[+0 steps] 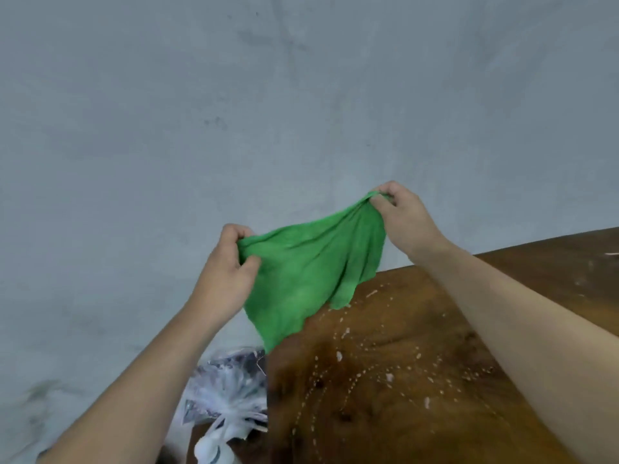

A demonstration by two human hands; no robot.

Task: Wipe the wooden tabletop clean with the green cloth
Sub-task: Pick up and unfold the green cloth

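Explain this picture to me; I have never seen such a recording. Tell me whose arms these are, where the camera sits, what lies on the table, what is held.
No machine here: a person works with bare hands. The one picture comes from a wide-angle camera worn on the person's head, looking forward and down, so both forearms reach in from below. The left hand and the right hand each grip an upper corner of a green cloth, holding it spread in the air. Below lies the wooden tabletop, scattered with white specks. Beside its left edge sits a whitish plastic bag. Behind is a grey wall.
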